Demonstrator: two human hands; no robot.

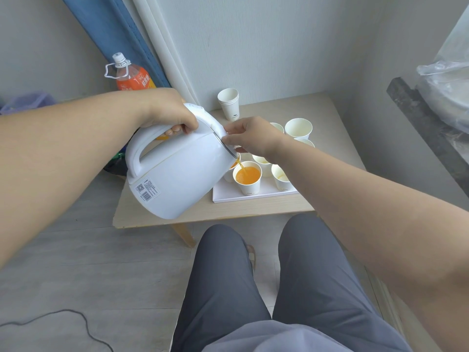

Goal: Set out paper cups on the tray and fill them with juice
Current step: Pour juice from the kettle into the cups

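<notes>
Now on my remote feed, head cam: the person's left hand point(165, 110) has its fingers wrapped round the handle of a white kettle point(177, 179), which is tilted spout-down over the tray point(228, 194). The right hand point(250, 134) is at the kettle's front, thumb on the lid edge & fingers curled in by the spout, pinching it there. A thin stream of orange juice point(241, 167) runs from the spout into a paper cup point(248, 185) at the tray's near edge, already well filled. A second cup point(229, 175) just left of it on the tray, mostly hidden behind the kettle, shows orange at its rim. An empty cup point(280, 181) stands at the tray's near right; further cups sit toward the tray's back, partly covered by the right wrist, so I can't tell their fill. A stack of spare cups point(229, 105) stands beyond the tray, by the wall. The tray lies flat on a light wood table point(253, 212). A big juice bottle point(132, 77) is well left of the tray, behind the left forearm; base not visible. Grey-trousered knees point(228, 275) are on the camera side of the tray.
</notes>
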